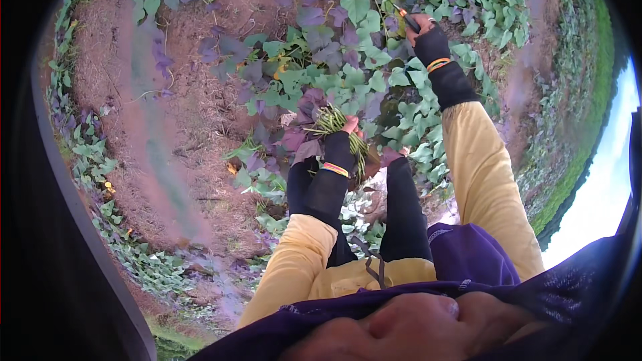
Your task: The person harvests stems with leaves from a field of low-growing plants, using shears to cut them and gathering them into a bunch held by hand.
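My left hand (352,127), in a black sleeve cover with a coloured band, is closed around a bundle of cut green vine stems (329,120). Purple leaves (308,108) hang from the bundle's left side. Farther forward and to the right, my right hand (422,25) grips what looks like a small knife (409,21) with a black and orange handle. Its thin tip points up and left among the leaves, too small to make out well. Heart-shaped green vine leaves (358,79) spread between and beyond both hands.
Brown soil with dry litter (194,160) lies to the left of the vine row. More leafy vines (144,261) run along the far left, and another row (568,127) stands on the right. My dark-clad legs (404,210) are among the plants.
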Available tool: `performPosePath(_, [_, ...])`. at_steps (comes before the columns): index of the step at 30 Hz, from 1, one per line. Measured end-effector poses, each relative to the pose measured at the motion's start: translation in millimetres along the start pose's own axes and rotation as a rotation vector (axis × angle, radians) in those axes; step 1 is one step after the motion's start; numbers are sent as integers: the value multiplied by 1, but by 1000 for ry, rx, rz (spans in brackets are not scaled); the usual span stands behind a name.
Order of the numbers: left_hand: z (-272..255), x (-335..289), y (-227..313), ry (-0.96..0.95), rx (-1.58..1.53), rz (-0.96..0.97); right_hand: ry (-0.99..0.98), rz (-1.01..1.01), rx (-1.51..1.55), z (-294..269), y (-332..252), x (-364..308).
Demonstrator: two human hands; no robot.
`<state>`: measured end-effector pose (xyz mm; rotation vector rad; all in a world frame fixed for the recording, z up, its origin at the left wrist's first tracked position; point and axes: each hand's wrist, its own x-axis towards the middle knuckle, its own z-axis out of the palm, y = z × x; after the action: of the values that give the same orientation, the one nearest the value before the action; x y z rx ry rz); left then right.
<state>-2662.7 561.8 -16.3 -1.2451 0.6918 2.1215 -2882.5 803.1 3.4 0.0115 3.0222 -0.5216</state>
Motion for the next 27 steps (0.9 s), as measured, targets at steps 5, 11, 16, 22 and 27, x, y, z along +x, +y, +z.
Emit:
performPosePath(5, [55,28,-9,49,15,11,-357,-234,-380,63,89,66])
performPosePath(11, [42,29,-51,144,57,74,-454,187,646,37,26,-46])
performPosePath(16, [94,32,-96,20,172,-137,-725,346,923,-44,34,-205])
performPosePath(22, [40,55,-179,-178,543,-126,-1083,249,1013,-57,47,-297])
performPosePath(27, [63,33,-190,-114,1064,-192,-689,422,924,-36,160,-243])
